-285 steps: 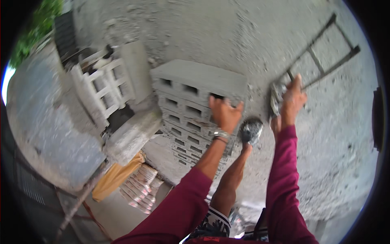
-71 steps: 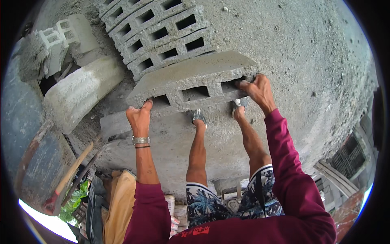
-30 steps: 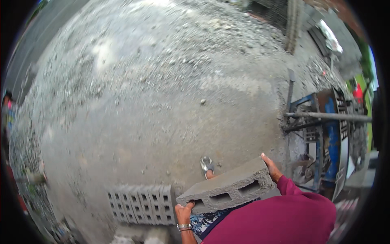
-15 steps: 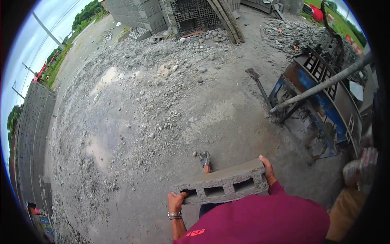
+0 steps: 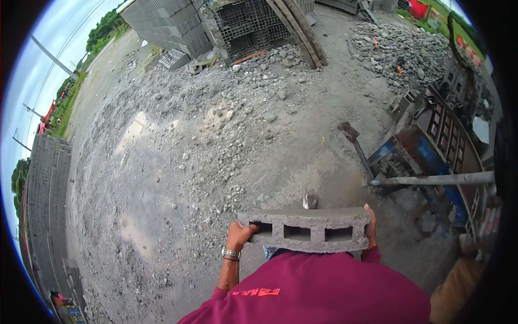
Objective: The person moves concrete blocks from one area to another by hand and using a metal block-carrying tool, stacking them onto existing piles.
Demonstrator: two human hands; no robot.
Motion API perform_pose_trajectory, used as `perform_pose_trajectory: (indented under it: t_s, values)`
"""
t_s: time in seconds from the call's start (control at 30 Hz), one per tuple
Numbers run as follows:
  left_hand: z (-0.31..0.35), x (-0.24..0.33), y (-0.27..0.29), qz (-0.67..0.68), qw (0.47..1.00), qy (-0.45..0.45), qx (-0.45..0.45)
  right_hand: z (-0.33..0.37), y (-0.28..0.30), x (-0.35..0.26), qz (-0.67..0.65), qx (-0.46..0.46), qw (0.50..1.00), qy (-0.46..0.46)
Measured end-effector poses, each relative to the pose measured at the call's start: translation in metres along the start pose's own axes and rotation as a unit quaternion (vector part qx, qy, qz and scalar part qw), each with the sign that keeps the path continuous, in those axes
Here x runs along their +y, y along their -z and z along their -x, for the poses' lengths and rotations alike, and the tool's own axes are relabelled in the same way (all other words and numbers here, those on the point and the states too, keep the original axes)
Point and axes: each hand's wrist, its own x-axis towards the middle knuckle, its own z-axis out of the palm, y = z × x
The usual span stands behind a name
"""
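Held level in front of my body is a grey hollow concrete block [image 5: 318, 216], its three openings turned toward me. My left hand [image 5: 241, 235] grips its left end, with the fingers going into the leftmost opening. Against the right end presses my right hand [image 5: 370, 222], thumb up along the edge; most of its fingers are hidden behind the block. One of my shoes [image 5: 309, 201] shows just beyond the block, on the wet ground.
On the right stands a rusty blue metal block machine [image 5: 431, 146] with a long pipe lever [image 5: 437, 179]. Gravel [image 5: 216, 140] and puddles cover the ground ahead. Stacked blocks [image 5: 167, 24] rise at the back, and a block wall [image 5: 46, 183] runs along the left. Part of another person [image 5: 456, 286] is at lower right.
The block has shifted right and away from me and is now more level, both hands still on it. The machine's pipe lever has swung down. My view has turned slightly.
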Motion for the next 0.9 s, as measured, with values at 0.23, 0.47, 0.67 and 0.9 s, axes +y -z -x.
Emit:
perform_pose_trajectory:
  t_s: [0.23, 0.47, 0.67, 0.9]
  values:
    - [-0.185, 0.185, -0.068, -0.1, 0.995, -0.019, -0.023, -0.175, -0.047, -0.108, -0.036, 0.032, 0.993, 0.109]
    - [-0.344, 0.367, -0.124, -0.108, 0.991, -0.045, -0.059, -0.38, -0.011, -0.199, -0.067, 0.066, 0.992, 0.089]
    - [-0.505, 0.512, -0.178, -0.168, 0.974, -0.119, -0.09, -0.518, -0.07, -0.287, -0.14, 0.018, 0.983, 0.119]
    - [-0.658, 0.719, -0.258, -0.149, 0.946, -0.159, -0.241, -0.616, -0.164, -0.391, 0.019, 0.268, 0.93, 0.249]
